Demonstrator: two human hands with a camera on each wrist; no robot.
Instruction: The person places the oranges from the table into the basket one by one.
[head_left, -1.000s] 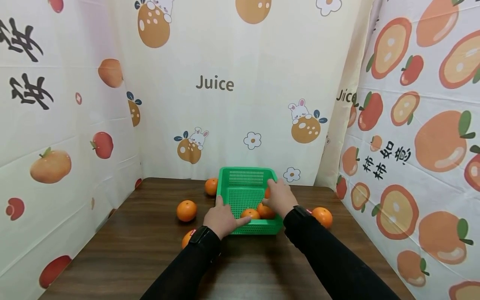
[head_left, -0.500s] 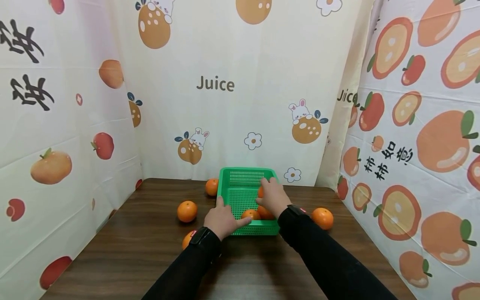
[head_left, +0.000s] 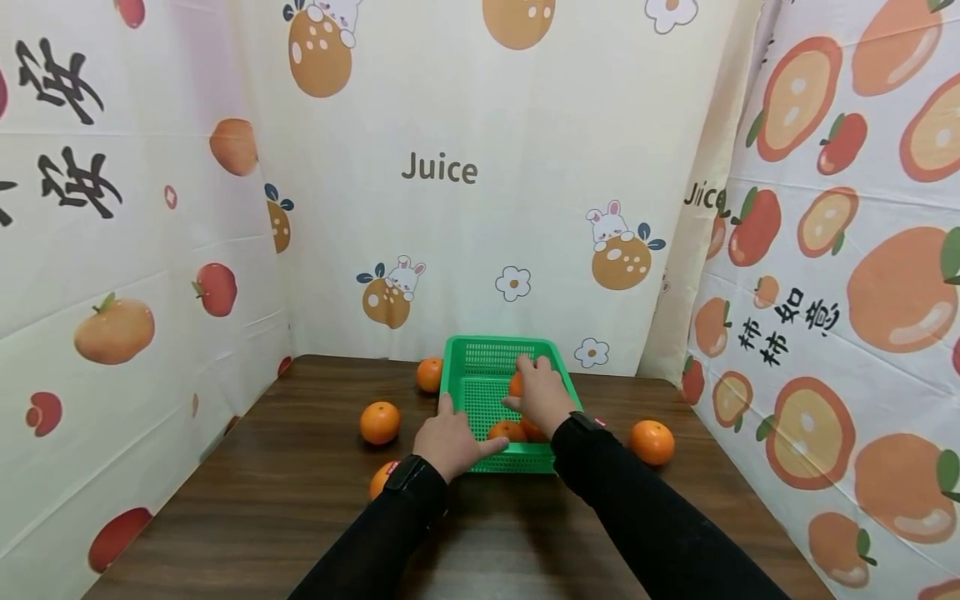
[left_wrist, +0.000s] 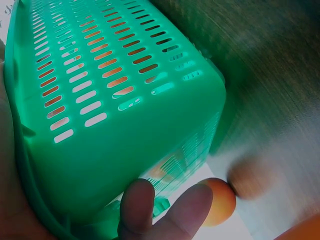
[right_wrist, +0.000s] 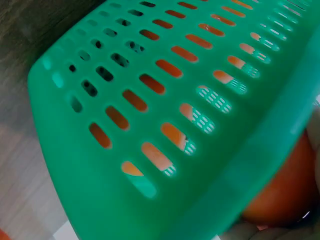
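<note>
- Three oranges at least sit inside the green basket [head_left: 491, 367], which stands on the tabletop [head_left: 300, 500] towards its far edge, a little right of the middle.
- Two of them lie against the basket's near wall: one orange [head_left: 507, 431] just beside the left hand's fingertips, and a second orange [head_left: 532, 430] half hidden under the right wrist.
- A third orange [head_left: 515, 385] is under the right hand [head_left: 542, 395], whose fingers curl over it inside the basket; the right wrist view shows orange skin close against the rim [right_wrist: 270, 165], so I judge it gripped, or just about to be let go.
- The left hand [head_left: 448, 440] clasps the basket's near left corner, thumb along the left wall and fingers [left_wrist: 172, 212] wrapped round the outside, steadying it.
- Four oranges are out on the tabletop: a far orange [head_left: 430, 374] touching or nearly touching the basket's far left corner, a left orange [head_left: 379, 422] well apart from the basket on its left, a near orange [head_left: 382, 479] partly hidden behind the left sleeve, and a right orange [head_left: 651, 442] to the basket's right.
- By my count the gathering looks a little under half done: three in, four left to fetch, two of which lie close to the left arm.
</note>
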